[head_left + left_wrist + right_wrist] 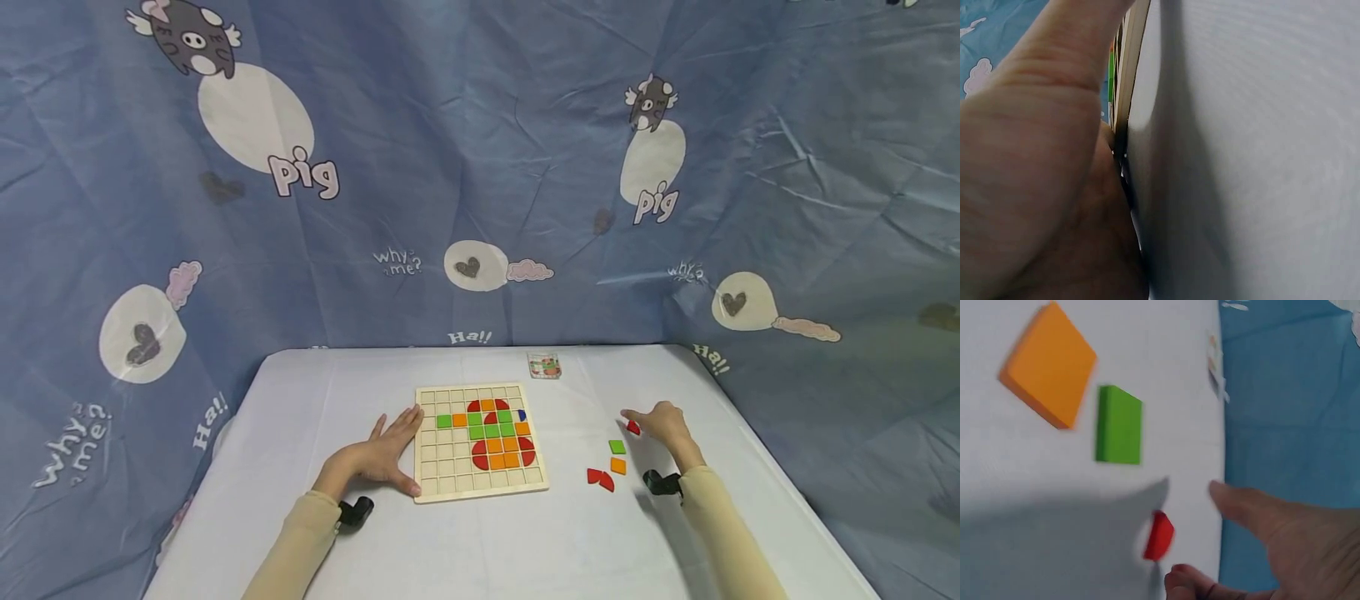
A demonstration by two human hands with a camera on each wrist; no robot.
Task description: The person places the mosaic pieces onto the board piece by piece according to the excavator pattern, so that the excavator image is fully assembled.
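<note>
My left hand (386, 454) lies with fingers spread against the left edge of a wooden grid board (442, 484); in the left wrist view the board's edge (1130, 81) shows beside the hand. Green, orange and red tiles and one blue piece (522, 415) sit on the board. Over at the right, my right hand (663, 423) hovers close to a red rounded piece (633, 427). Thumb and fingers stand apart there, and the red piece (1160, 536) appears to lie on the table, not pinched.
Left of and below the right hand lie a green square tile (617, 447), an orange square tile (618, 467) and two red rounded pieces (606, 481). A small picture card (544, 366) is behind the board. Blue printed cloth (480, 192) hangs beyond the white table (480, 550).
</note>
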